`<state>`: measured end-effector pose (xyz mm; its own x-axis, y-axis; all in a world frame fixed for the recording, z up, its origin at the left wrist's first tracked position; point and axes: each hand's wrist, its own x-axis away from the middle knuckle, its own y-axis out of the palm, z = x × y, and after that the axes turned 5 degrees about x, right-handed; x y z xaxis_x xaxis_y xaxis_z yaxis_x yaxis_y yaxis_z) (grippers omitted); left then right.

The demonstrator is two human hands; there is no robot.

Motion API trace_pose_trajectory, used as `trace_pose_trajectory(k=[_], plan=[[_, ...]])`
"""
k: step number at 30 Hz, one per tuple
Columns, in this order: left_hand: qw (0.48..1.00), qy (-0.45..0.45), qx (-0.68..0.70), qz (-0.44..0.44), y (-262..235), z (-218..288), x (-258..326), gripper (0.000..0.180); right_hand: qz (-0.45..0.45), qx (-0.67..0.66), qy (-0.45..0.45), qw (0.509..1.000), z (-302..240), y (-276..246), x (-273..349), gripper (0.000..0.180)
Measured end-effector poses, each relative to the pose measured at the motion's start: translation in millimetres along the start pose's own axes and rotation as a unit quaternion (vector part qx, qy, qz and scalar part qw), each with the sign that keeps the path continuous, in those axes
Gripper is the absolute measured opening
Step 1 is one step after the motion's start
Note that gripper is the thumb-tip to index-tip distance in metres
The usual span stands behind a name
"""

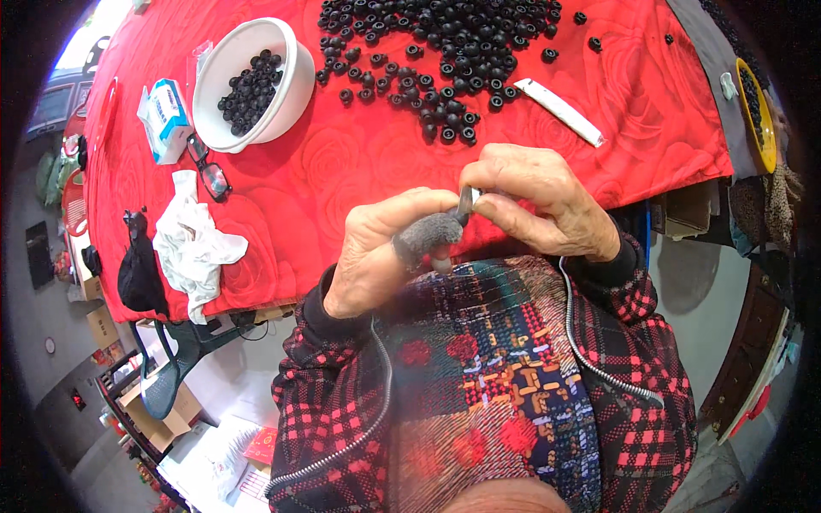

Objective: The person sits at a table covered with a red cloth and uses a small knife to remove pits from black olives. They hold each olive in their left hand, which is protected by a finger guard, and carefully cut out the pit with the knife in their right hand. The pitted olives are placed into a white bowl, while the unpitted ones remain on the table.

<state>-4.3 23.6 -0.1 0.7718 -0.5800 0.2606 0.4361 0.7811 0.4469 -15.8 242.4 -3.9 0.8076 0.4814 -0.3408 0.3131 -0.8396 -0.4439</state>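
Note:
Close in front of my body, at the table's near edge, both hands meet. My left hand [368, 248] is closed, with a fuzzy grey finger cover [423, 235] around one finger; it pinches a small dark piece [464, 205]. Against that piece my right hand [543, 201] is closed too, its thumb and forefinger on a tiny white bit [475, 197]. What exactly these two bits are is too small to tell. Beyond the hands lies a large heap of round black caps [466, 51] with hollow centres, loose on the red tablecloth [342, 162].
A white bowl [299, 94] holding more black caps stands at the far left. Beside it are a blue-and-white box [171, 120], eyeglasses [214, 178], a white cloth [192, 244] and a black mask [139, 265]. Right of the heap lies a narrow white packet [560, 113]; a yellow basin [770, 141] stands farther right.

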Motion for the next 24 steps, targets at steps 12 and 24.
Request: trace_pose_trajectory(k=[12,24], plan=[[0.995,-0.050,0.081,-0.009,-7.8,-12.8,-3.6,0.027,-0.032,-0.010,-0.003,0.999,13.5,-1.5,1.2,0.014],[0.988,0.016,0.139,0.060,-13.5,-3.2,-10.9,0.026,-0.012,-0.076,0.024,0.997,11.2,10.4,13.4,0.017]])
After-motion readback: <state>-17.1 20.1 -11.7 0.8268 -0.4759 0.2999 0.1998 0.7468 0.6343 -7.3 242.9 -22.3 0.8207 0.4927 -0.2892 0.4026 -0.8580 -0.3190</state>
